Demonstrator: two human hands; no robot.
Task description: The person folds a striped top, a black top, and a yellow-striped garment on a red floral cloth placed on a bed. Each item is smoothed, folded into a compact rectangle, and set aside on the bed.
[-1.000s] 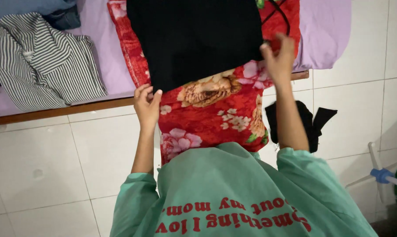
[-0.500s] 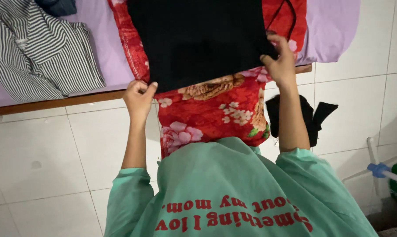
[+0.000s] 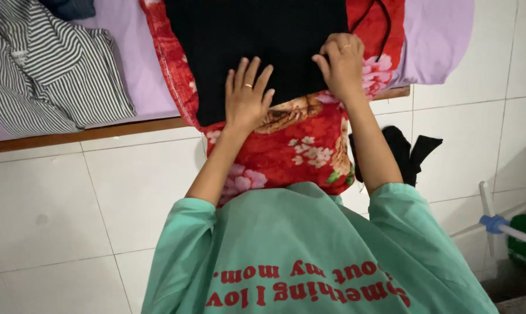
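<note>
Our left hand (image 3: 247, 96) lies flat and spread on the black cloth (image 3: 257, 46) while our right hand (image 3: 340, 65) pinches its near edge; under both it looks soft, light, limp, best taken by corners

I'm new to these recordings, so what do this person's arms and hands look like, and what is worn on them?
Loose mint-green sleeves end near the elbows; the forearms are bare. The left hand and the right hand each wear a thin gold-coloured ring.
</note>
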